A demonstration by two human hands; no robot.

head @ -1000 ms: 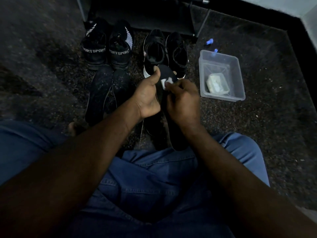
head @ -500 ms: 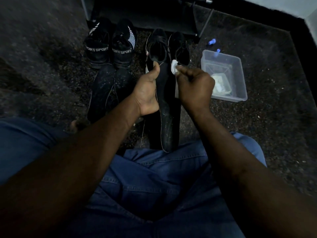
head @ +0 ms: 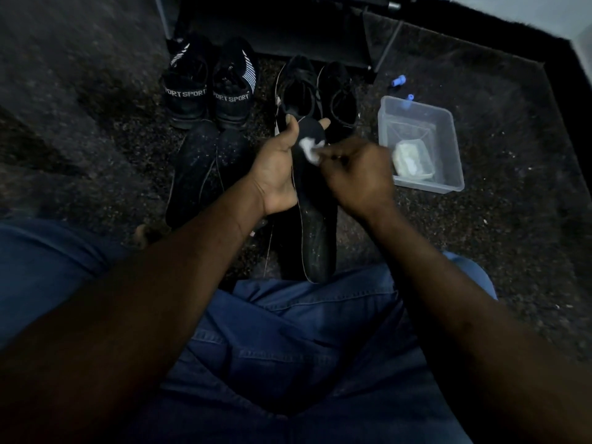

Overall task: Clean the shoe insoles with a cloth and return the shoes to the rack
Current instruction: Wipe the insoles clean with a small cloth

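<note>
While the person sits on the floor in blue jeans [head: 288, 347], a dark insole [head: 315, 241] stands tilted, its heel end just at the lap and its toe end raised toward the shoes. The left hand [head: 275, 174] grips the toe half, thumb laid across the front and fingers [head: 325, 123] curled behind, one tip showing past the far edge. The right hand [head: 358, 177] pinches a small white cloth [head: 309, 150] against the insole's face near the toe; blur makes its single fingers hard to tell apart.

A dark shape [head: 282, 248] lies on the floor under the held insole, mostly hidden; I cannot tell what it is. Left of it, two speckled insoles [head: 198, 174] lie side by side, their near ends covered by the left forearm.

To the right, a clear plastic tub [head: 448, 145] sits on the floor and holds one folded whitish wad [head: 411, 160]; whether cloth or wipes is unclear.

Farther off stands a black pair lettered SPORT [head: 208, 91], and just beside it a second black pair [head: 317, 88], partly hidden behind the insole's toe. Two tiny blue pieces [head: 398, 81] lie beyond the tub. The dark rack [head: 288, 27] is cut off at the top.
</note>
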